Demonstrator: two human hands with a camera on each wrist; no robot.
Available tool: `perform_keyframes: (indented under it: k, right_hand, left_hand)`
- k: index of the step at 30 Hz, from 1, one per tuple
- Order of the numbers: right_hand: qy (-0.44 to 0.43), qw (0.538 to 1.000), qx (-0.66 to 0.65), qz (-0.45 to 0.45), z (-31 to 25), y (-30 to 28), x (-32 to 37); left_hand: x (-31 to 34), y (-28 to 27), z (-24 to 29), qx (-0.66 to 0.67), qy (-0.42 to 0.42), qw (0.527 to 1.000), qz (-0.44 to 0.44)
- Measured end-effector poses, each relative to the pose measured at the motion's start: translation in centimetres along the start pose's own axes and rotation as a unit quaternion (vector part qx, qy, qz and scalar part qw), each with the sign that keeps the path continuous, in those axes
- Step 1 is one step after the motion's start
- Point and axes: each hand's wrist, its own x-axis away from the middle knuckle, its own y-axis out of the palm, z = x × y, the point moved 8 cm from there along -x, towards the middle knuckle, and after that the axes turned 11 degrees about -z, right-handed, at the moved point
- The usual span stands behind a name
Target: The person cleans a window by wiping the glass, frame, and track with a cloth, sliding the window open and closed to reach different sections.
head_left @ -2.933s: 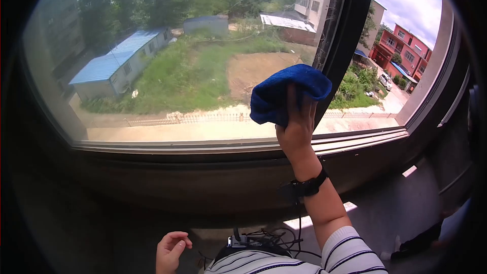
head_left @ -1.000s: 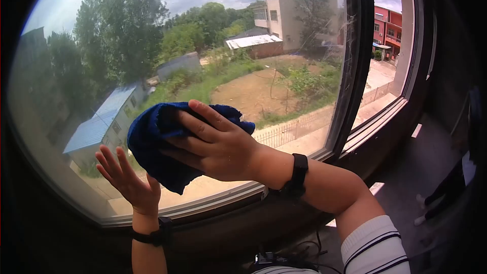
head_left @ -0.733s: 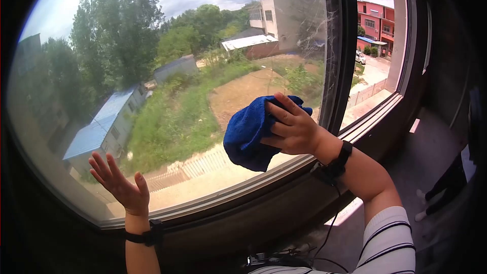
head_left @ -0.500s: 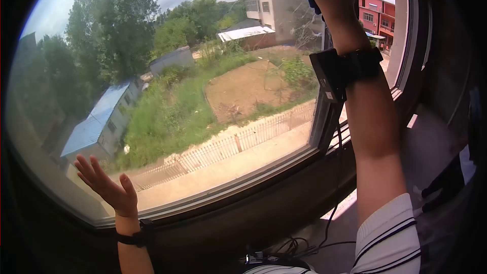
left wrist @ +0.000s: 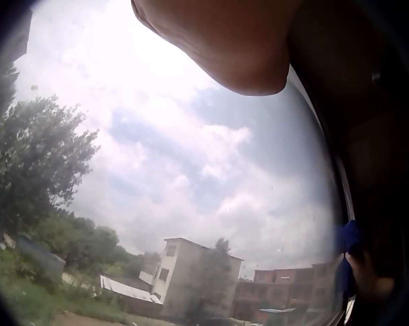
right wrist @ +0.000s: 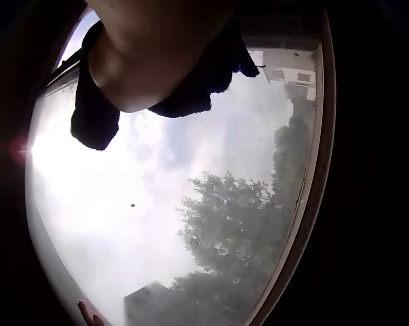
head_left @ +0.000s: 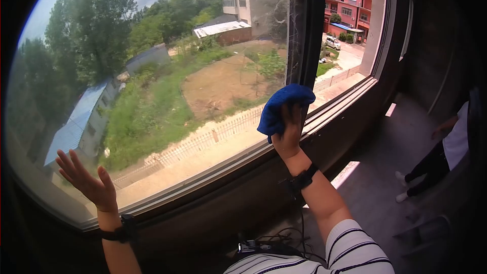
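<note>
In the head view, my right hand (head_left: 289, 131) holds a bunched blue cloth (head_left: 285, 102) against the lower right corner of the big window pane (head_left: 243, 86), beside the dark upright frame (head_left: 307, 35). Folds of the cloth hide part of the fingers. The right wrist view shows the same cloth (right wrist: 95, 119) dark against the bright glass, partly behind the hand (right wrist: 143, 61). My left hand (head_left: 87, 185) is raised at the pane's lower left corner, fingers straight and thumb apart, holding nothing. The base of that hand (left wrist: 225, 47) covers the top of the left wrist view.
The window sill and track (head_left: 187, 176) run below the pane. To the right is a gap in the window (head_left: 350, 40) beyond the upright. Cables (head_left: 284, 238) lie near my waist. Another person (head_left: 439, 160) stands on the floor at right.
The cloth has gone from the lower left pane to the right, up beside the upright frame, and down to its foot. My left hand, low at first, came up to the glass and stays there.
</note>
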Motion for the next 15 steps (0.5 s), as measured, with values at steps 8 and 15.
perform_keyframes:
  k: [8, 15]
  right_hand:
    - [-0.174, 0.953, -0.070, 0.238, -7.7, -9.4, -20.8]
    - [-0.359, 0.922, -0.126, 0.076, -25.6, -0.1, -10.2]
  left_hand:
    - [0.1, 0.1, 0.1, 0.006, 0.004, 1.000, 0.006]
    - [-0.2, -0.2, 0.8, 0.001, 0.010, 1.000, 0.004]
